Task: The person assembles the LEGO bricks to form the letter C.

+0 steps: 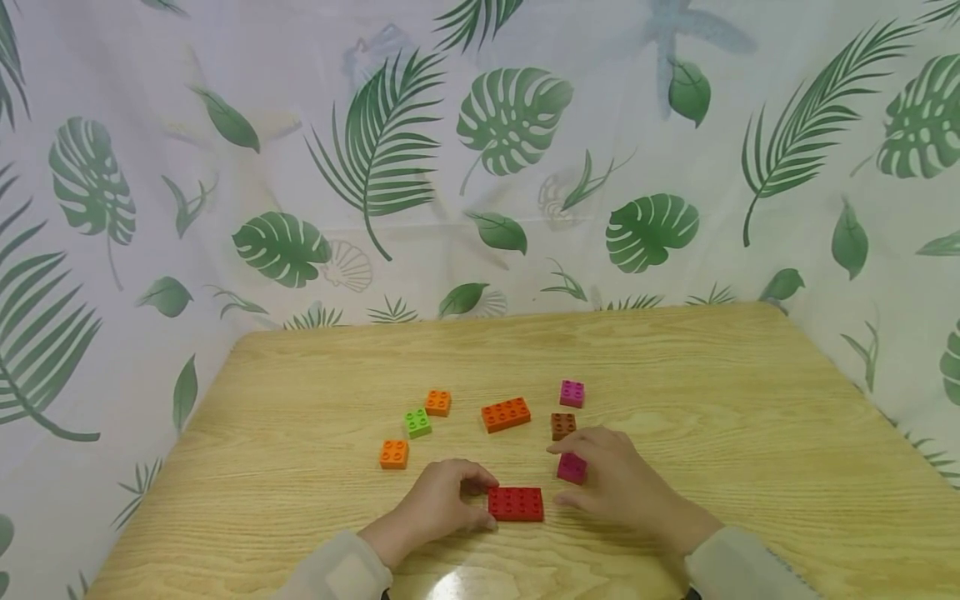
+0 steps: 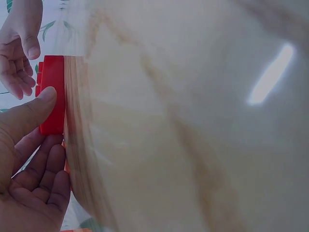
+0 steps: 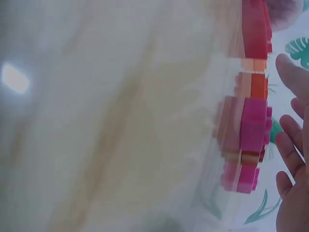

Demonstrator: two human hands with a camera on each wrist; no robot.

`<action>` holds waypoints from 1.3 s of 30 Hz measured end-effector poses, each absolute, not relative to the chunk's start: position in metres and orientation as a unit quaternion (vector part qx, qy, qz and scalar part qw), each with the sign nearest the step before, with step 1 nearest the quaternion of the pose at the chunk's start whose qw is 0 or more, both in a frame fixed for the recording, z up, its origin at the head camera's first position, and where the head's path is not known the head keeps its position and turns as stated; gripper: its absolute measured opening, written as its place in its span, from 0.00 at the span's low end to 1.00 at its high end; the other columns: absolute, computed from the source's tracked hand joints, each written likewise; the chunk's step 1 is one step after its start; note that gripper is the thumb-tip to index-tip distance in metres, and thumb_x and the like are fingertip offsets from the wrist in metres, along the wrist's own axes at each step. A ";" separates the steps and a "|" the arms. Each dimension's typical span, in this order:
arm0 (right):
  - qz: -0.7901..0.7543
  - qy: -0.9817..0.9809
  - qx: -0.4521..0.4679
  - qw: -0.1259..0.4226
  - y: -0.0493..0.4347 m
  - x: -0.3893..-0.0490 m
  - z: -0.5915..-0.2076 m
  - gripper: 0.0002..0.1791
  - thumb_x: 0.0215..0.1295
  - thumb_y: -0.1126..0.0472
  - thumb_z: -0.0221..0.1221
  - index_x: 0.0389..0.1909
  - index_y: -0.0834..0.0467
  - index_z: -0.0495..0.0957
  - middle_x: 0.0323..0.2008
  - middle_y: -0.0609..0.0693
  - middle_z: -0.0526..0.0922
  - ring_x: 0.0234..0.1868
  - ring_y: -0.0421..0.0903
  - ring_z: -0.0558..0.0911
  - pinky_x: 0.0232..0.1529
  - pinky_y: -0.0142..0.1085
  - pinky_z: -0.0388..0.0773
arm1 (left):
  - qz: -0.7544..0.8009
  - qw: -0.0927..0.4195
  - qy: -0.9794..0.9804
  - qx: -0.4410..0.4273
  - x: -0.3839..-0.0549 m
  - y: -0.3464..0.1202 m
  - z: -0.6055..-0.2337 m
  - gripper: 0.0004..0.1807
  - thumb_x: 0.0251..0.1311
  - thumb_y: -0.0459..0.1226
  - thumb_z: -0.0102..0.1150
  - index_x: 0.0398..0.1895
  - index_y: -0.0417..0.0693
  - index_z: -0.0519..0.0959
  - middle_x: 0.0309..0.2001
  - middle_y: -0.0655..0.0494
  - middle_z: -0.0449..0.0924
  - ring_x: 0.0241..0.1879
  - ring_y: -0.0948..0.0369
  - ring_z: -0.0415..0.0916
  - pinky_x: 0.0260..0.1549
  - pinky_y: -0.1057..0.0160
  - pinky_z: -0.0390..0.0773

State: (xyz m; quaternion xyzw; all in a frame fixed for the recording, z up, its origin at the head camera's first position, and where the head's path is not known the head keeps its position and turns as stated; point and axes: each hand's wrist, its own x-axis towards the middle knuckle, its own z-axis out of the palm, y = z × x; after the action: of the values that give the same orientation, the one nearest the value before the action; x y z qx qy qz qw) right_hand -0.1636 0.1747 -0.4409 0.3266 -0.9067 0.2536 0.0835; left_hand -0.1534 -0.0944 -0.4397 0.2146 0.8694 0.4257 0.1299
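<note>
A long red toy building brick [image 1: 515,504] lies on the table near its front. My left hand [image 1: 447,502] pinches the left end of it, thumb on the near side and fingers at the far side. In the left wrist view the thumb [image 2: 47,94] lies over the red brick's side. My right hand [image 1: 618,482] hovers at a magenta brick [image 1: 572,468], fingers apart and nothing between them. The right wrist view shows these fingers [image 3: 291,140] above the studs of the magenta brick [image 3: 254,124].
Behind the hands lie a long orange brick [image 1: 506,415], a brown brick [image 1: 563,426] and a pink brick [image 1: 572,393]. To the left are a green brick [image 1: 417,422] and two small orange bricks, one nearer [image 1: 393,455] and one farther [image 1: 438,402]. A leaf-print curtain [image 1: 420,250] borders the wooden table [image 1: 300,400].
</note>
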 end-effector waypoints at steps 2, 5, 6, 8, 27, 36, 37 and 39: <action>0.251 -0.909 0.321 0.092 0.178 -0.165 -0.442 0.28 0.48 0.53 0.73 0.51 0.55 0.79 0.47 0.46 0.79 0.49 0.49 0.75 0.52 0.54 0.68 | 0.426 0.130 0.869 0.214 -0.154 -0.094 -0.440 0.20 0.41 0.37 0.77 0.41 0.46 0.84 0.41 0.59 0.82 0.42 0.61 0.78 0.45 0.63 0.76; 0.248 -0.915 0.303 0.092 0.182 -0.167 -0.444 0.27 0.49 0.53 0.73 0.51 0.55 0.79 0.47 0.46 0.79 0.50 0.49 0.76 0.53 0.54 0.68 | 0.424 0.132 0.870 0.214 -0.154 -0.095 -0.440 0.20 0.41 0.37 0.77 0.41 0.46 0.84 0.41 0.60 0.82 0.42 0.61 0.78 0.45 0.63 0.76; 0.248 -0.918 0.297 0.091 0.183 -0.167 -0.445 0.27 0.49 0.53 0.72 0.51 0.55 0.79 0.46 0.46 0.79 0.50 0.49 0.76 0.53 0.54 0.68 | 0.422 0.132 0.871 0.213 -0.155 -0.095 -0.441 0.20 0.42 0.37 0.77 0.41 0.46 0.84 0.41 0.60 0.82 0.42 0.62 0.78 0.45 0.63 0.76; 0.245 -0.921 0.290 0.089 0.185 -0.168 -0.447 0.27 0.50 0.53 0.72 0.52 0.55 0.78 0.47 0.47 0.79 0.50 0.50 0.76 0.53 0.54 0.68 | 0.420 0.132 0.872 0.212 -0.155 -0.094 -0.442 0.20 0.42 0.38 0.77 0.41 0.47 0.84 0.41 0.61 0.82 0.42 0.63 0.77 0.45 0.64 0.76; 0.248 -0.940 0.234 0.027 0.190 -0.170 -0.454 0.23 0.54 0.54 0.70 0.49 0.59 0.80 0.42 0.48 0.81 0.41 0.45 0.79 0.45 0.44 0.76 | 0.421 0.134 0.871 0.216 -0.156 -0.095 -0.442 0.19 0.42 0.37 0.77 0.41 0.46 0.83 0.41 0.61 0.82 0.42 0.63 0.77 0.44 0.64 0.76; 0.299 -0.920 0.249 0.053 0.187 -0.168 -0.453 0.21 0.56 0.54 0.68 0.50 0.56 0.79 0.39 0.41 0.79 0.40 0.41 0.78 0.44 0.40 0.78 | 0.417 0.132 0.872 0.219 -0.155 -0.095 -0.441 0.20 0.43 0.38 0.76 0.42 0.46 0.83 0.41 0.59 0.82 0.42 0.62 0.77 0.45 0.63 0.76; 0.306 -0.916 0.253 0.056 0.186 -0.168 -0.453 0.21 0.56 0.54 0.68 0.50 0.56 0.79 0.39 0.40 0.79 0.40 0.40 0.78 0.44 0.40 0.77 | 0.417 0.131 0.872 0.220 -0.155 -0.095 -0.441 0.20 0.43 0.38 0.76 0.42 0.46 0.83 0.41 0.59 0.82 0.42 0.62 0.77 0.45 0.63 0.76; 0.317 -0.910 0.261 0.064 0.183 -0.166 -0.452 0.21 0.56 0.54 0.68 0.50 0.55 0.79 0.38 0.38 0.78 0.40 0.38 0.77 0.44 0.39 0.77 | 0.417 0.131 0.872 0.220 -0.155 -0.095 -0.441 0.20 0.43 0.38 0.76 0.42 0.46 0.83 0.41 0.59 0.82 0.42 0.62 0.77 0.45 0.63 0.76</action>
State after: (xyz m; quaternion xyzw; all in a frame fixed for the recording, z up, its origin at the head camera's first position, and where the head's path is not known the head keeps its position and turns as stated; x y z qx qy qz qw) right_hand -0.1659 0.1832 -0.4523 0.2609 -0.9095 0.3171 0.0643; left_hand -0.1555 -0.0954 -0.4412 0.2200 0.8720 0.4171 0.1312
